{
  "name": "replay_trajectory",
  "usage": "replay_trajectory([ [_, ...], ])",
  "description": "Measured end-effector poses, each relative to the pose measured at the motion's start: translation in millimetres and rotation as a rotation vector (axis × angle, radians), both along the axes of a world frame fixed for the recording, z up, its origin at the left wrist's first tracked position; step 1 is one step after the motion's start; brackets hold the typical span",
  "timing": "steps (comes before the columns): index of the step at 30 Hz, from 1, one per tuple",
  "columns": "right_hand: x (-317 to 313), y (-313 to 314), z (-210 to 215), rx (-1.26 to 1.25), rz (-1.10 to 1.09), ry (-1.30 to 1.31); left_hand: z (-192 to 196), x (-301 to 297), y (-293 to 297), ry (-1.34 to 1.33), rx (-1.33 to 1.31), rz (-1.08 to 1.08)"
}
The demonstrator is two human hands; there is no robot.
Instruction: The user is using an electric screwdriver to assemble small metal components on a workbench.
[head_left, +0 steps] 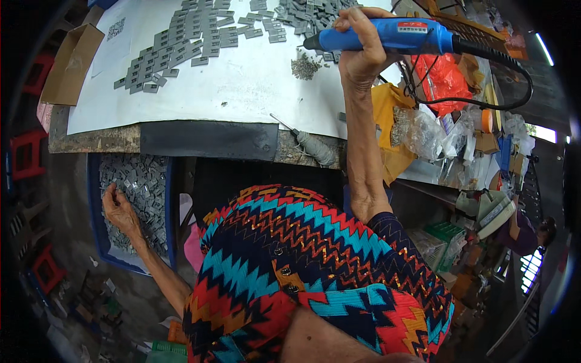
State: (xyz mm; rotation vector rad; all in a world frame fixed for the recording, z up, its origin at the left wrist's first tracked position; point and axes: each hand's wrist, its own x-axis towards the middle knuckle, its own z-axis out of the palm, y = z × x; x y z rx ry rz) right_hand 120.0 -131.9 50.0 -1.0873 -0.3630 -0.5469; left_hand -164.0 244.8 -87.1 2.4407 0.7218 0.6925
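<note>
blue power screwdriver clamped in right hand over white-covered workbench; left hand fingers curled in floor crate of grey parts

The counter has a worn wooden edge with a dark plate fixed on its front. A white sheet covers most of the top. On the sheet, grey flat pieces lie in rows toward 11 o'clock, a loose heap of them at 12 o'clock, and a small pile of tiny screws beside it. A screwdriver with a wrapped grey handle rests on the front edge.
</note>
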Motion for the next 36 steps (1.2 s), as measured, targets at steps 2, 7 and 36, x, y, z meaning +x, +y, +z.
replay_trajectory([
  [2, 3, -2, -4, -0.04, 0.053, -0.057, 12, 5, -12, 0.008, -0.012, 0.049],
  [7, -5, -1, 2, 0.019, 0.079, -0.058, 62, 38, -68, -0.149, -0.014, 0.062],
  [36, -55, 6, 18, 0.08, 0.254, -0.002, 75, 194, -228, -0.248, -0.35, -0.723],
])
